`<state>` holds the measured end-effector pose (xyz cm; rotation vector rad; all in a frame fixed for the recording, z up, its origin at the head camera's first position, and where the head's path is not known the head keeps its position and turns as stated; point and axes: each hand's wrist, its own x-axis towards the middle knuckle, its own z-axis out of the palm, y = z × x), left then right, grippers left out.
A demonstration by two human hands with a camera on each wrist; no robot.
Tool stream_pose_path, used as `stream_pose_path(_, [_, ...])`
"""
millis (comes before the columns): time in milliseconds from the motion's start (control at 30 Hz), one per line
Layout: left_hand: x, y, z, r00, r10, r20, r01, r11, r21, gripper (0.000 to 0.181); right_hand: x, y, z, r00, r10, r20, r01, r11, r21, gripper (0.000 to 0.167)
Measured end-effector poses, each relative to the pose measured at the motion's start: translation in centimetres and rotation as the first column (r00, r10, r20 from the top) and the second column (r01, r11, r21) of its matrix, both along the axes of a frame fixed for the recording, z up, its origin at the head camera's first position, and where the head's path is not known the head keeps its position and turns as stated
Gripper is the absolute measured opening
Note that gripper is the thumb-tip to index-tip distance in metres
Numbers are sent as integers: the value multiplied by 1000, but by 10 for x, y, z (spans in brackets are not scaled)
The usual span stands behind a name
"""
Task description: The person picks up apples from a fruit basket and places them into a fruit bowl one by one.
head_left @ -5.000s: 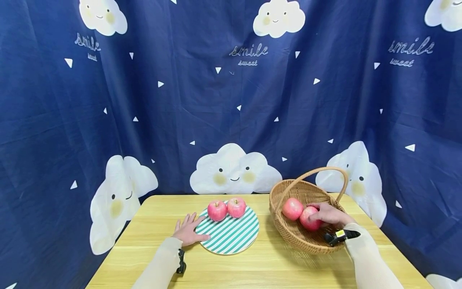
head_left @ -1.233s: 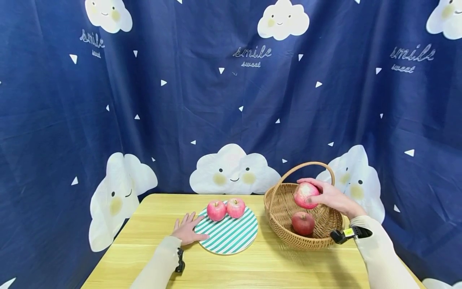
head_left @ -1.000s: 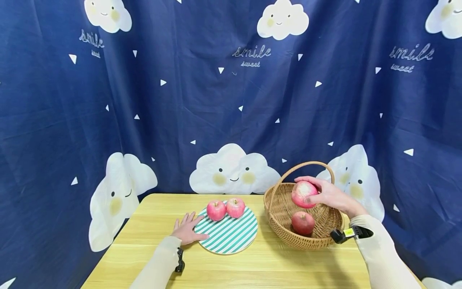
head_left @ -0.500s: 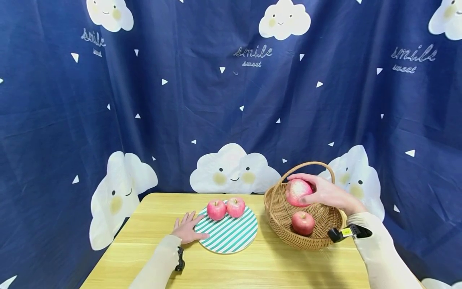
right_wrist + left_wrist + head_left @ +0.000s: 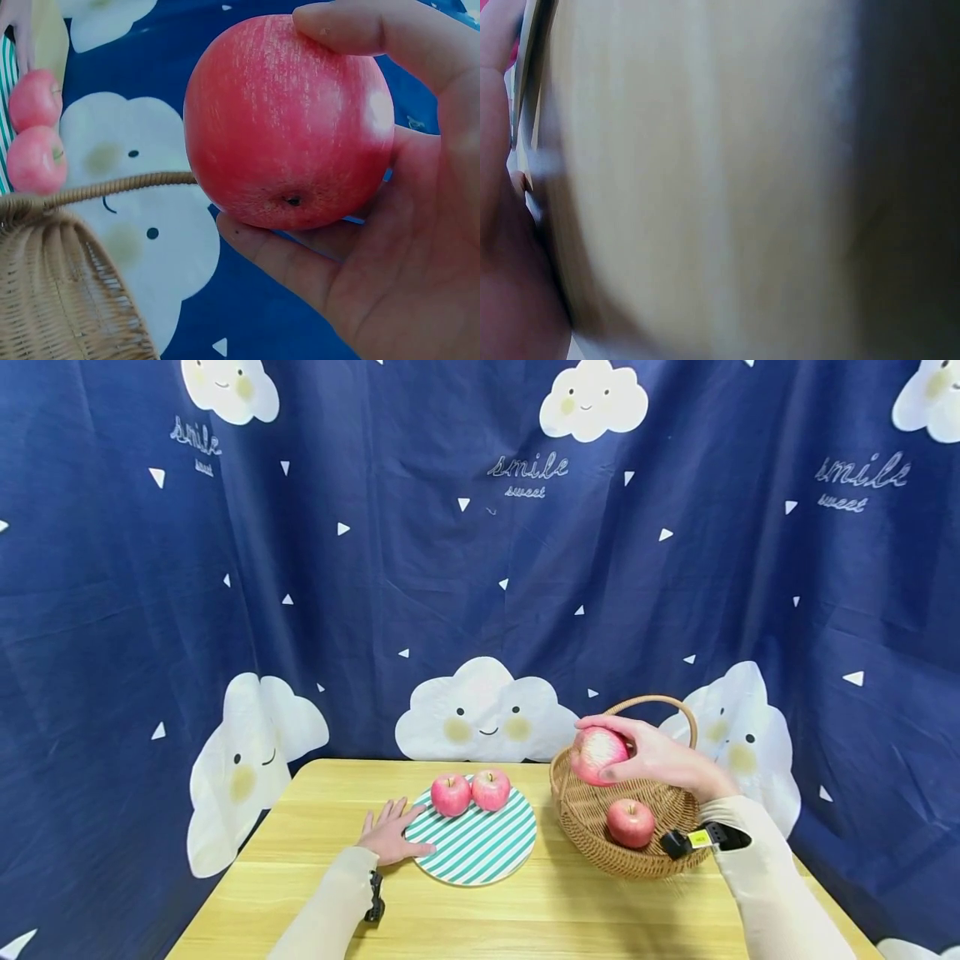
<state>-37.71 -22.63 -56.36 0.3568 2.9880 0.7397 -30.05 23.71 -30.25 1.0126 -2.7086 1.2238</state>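
My right hand [image 5: 651, 755] holds a pink-red apple [image 5: 597, 755] above the left part of the wicker basket [image 5: 600, 856]. In the right wrist view, thumb and fingers wrap round that apple [image 5: 289, 124]. One more red apple [image 5: 631, 823] lies in the basket. Two apples, a left one [image 5: 451, 794] and a right one [image 5: 491, 789], sit side by side at the back of a round green-and-white striped board [image 5: 480, 852]. With fingers spread, my left hand [image 5: 392, 835] rests at the board's left edge, thumb over its rim. The left wrist view is mostly blurred table.
The basket's arched handle [image 5: 651, 700] rises over its opening, behind my right hand. A light wooden table [image 5: 480, 927] carries everything. Behind it hangs a dark blue curtain [image 5: 420, 577] with white clouds.
Five seconds ago the right hand gripped an apple inside the basket. It has lifted that apple out and lately carried it leftward. The basket has shifted slightly; the left hand has stayed.
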Motion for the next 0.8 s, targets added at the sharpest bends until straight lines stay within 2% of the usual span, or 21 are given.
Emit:
stream_pose_path(367, [4,1,5,1000,-1,6,1,1000,5,104,-8,-26,-4,997,70,-10,-70,998,3,69])
stream_pose_path(500, [5,3,6,1000,3,1,-3,1000,2,102,-8,-34,-7,997,73,-2,-73,997,-9,70])
stream_pose_path(800, [7,3,9,1000,-1,8,1,1000,16,100,-14,-53,-15,996,78,-45,-77,997,19,69])
